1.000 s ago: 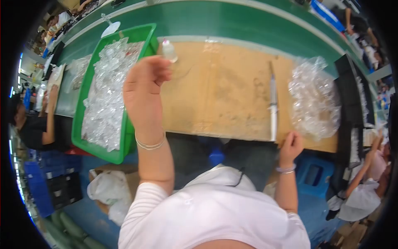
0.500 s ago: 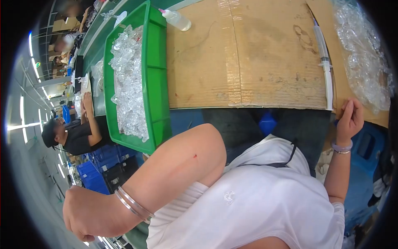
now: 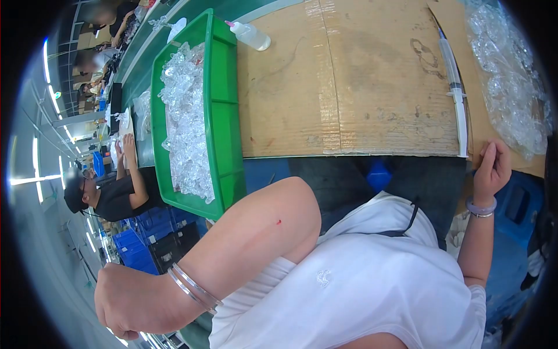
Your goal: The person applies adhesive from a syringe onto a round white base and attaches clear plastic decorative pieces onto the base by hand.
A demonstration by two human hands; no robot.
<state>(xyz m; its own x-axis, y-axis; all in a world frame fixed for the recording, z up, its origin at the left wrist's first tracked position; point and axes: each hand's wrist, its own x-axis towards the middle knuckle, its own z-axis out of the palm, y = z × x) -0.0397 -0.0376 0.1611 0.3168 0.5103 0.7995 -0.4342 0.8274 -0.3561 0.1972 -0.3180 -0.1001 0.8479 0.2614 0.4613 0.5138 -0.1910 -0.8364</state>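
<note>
My left hand [image 3: 136, 299] is raised close to the camera at the lower left, its elbow bent toward the workbench. Its fingers curl under into a fist, and whatever they may hold is hidden. Silver bangles circle that wrist. At the right, my right hand [image 3: 493, 170] rests by the cardboard edge with its fingers loosely curled together, nothing visible in them. Just left of it lies a large plastic syringe [image 3: 456, 93] on the cardboard sheet [image 3: 383, 75]. Above it is a clear plastic bag [image 3: 508, 75] of shiny transparent contents.
A green crate [image 3: 224, 122] full of clear plastic pieces [image 3: 186, 128] stands left of the cardboard. Behind it is a squeeze bottle [image 3: 251, 36] with a pink tip. A co-worker in black [image 3: 116, 198] sits at the left beside blue crates [image 3: 133, 250]. A blue stool [image 3: 514, 203] is at the right.
The whole view has shifted slightly, so the crate and bench appear a little lower and further right. My hands keep nearly the same pose. The co-worker's hands have moved a little.
</note>
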